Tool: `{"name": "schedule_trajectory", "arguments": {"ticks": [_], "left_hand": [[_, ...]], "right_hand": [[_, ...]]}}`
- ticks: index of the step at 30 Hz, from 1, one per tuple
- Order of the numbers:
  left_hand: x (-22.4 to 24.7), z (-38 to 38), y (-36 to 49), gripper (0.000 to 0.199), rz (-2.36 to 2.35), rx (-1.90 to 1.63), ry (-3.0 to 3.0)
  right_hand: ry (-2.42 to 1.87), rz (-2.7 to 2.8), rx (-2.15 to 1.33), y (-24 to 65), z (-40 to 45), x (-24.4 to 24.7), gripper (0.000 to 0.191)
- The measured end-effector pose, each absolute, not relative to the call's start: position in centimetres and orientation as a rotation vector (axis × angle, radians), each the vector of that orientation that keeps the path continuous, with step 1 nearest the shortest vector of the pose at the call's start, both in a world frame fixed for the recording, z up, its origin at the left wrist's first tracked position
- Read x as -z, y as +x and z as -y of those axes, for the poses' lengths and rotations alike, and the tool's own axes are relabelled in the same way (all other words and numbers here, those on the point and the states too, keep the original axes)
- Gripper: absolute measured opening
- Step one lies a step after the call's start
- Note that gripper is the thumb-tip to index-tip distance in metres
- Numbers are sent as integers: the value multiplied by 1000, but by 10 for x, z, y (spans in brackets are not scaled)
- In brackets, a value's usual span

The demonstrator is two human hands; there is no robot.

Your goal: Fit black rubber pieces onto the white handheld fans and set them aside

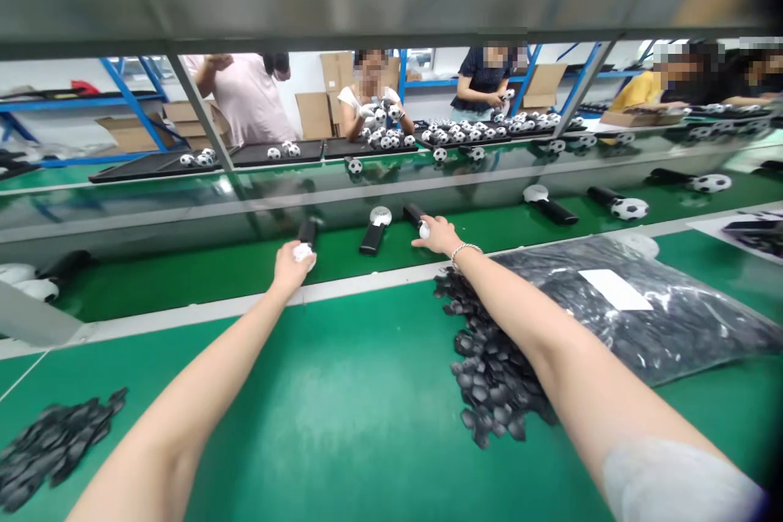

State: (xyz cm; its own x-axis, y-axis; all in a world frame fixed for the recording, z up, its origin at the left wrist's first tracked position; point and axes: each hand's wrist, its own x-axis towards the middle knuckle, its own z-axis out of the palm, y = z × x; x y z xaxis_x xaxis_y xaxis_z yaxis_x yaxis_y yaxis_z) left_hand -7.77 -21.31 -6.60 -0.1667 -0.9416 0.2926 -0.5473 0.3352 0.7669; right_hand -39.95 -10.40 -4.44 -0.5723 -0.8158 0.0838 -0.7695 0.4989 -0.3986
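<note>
Reaching onto the green conveyor belt (336,263), my left hand (289,267) has its fingers wrapped round the white end of a black-handled item (307,233). My right hand (439,236), with a bracelet at the wrist, is over the white end of another black-handled item (413,214), thumb and fingers spread around it. Between the hands lies a third item (371,238) with a round white head. Small black pieces (495,375) are heaped beneath my right forearm, and a smaller pile (55,440) lies at the lower left.
A clear bag of black pieces (661,326) lies right of my right forearm. More ball-headed items (629,209) sit on the belt at both sides. Across it, several people work at black trays (367,148) of small footballs. A metal post (199,110) and an overhead beam (367,0) stand in front.
</note>
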Motion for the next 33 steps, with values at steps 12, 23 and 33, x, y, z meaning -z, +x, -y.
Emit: {"name": "schedule_trajectory", "arguments": {"ticks": [12,23,33], "left_hand": [[65,176,-78,70,2151,352,1137],[-3,30,-81,50,3043,480,413],[31,47,-42,59,2840,442,1194]], "right_hand": [[-1384,-2535,813,-396,78,14,50],[-2151,-1341,653,-270,-75,-13,63],[-2094,-2163,-61,-312,-99,27,20]]}}
